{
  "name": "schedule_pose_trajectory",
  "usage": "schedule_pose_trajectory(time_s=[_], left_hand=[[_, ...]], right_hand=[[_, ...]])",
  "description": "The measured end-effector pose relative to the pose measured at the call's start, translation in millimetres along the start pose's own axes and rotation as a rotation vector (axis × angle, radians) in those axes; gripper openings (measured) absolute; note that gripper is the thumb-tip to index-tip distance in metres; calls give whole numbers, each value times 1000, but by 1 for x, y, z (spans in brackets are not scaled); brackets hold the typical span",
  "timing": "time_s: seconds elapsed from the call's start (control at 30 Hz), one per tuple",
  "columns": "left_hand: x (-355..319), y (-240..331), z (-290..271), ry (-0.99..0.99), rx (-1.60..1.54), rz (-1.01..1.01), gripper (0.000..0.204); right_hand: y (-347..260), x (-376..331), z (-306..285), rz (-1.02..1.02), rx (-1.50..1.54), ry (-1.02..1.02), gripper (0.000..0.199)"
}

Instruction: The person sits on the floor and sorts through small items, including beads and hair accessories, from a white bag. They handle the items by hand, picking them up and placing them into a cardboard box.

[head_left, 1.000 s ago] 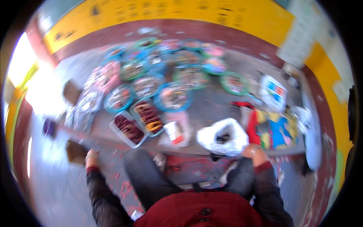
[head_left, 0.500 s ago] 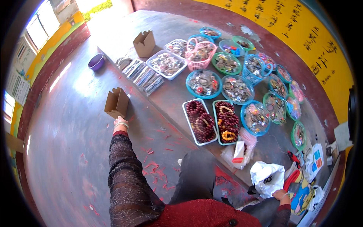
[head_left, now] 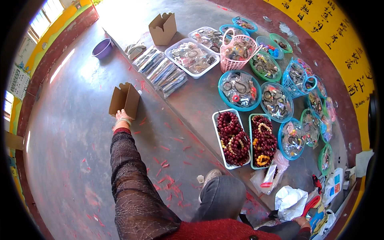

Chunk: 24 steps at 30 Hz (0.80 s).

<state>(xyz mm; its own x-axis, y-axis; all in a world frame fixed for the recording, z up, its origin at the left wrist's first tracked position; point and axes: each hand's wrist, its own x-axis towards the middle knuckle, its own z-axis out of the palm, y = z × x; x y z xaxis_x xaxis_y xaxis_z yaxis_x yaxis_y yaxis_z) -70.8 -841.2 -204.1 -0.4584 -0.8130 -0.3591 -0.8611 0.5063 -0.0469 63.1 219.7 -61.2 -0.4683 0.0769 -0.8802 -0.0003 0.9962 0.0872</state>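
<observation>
My left hand [head_left: 121, 117] stretches far out over the floor and grips the lower edge of a small open cardboard box [head_left: 125, 99]. The box stands on the grey floor just left of the raised step. My right hand [head_left: 302, 221] is at the lower right, only partly in view, resting beside a crumpled white plastic bag [head_left: 291, 201]; I cannot see whether its fingers hold anything. Two white trays of dark red bead bracelets [head_left: 233, 138] lie between my hands.
Several blue and green baskets of bracelets [head_left: 239, 89] cover the step, with a pink basket [head_left: 238, 53], clear trays [head_left: 193, 56] and a second cardboard box [head_left: 163, 28] farther back. A purple bowl [head_left: 102, 48] sits on the floor. Red paper scraps litter the floor near my knee [head_left: 221, 193].
My head has turned left over the last second, bringing the floor and box into view. My left hand stays on the cardboard box; the view has moved slightly closer.
</observation>
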Motion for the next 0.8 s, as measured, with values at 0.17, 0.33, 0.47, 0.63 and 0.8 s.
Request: schedule_pose_trajectory(time_s=[0.17, 0.33, 0.47, 0.63, 0.8], left_hand=[[19, 19, 14, -86, 168, 5, 66], [30, 20, 33, -112, 125, 70, 62], [26, 25, 36, -198, 89, 29, 53], [18, 36, 37, 8, 80, -43, 34], [7, 54, 8, 328, 282, 151, 33]], right_hand=[[7, 1, 6, -61, 41, 35, 23], [-7, -10, -1, 0, 130, 35, 22], [-19, -12, 1, 64, 162, 49, 21], [-27, -14, 0, 143, 187, 91, 21], [-61, -23, -15, 290, 268, 99, 22]])
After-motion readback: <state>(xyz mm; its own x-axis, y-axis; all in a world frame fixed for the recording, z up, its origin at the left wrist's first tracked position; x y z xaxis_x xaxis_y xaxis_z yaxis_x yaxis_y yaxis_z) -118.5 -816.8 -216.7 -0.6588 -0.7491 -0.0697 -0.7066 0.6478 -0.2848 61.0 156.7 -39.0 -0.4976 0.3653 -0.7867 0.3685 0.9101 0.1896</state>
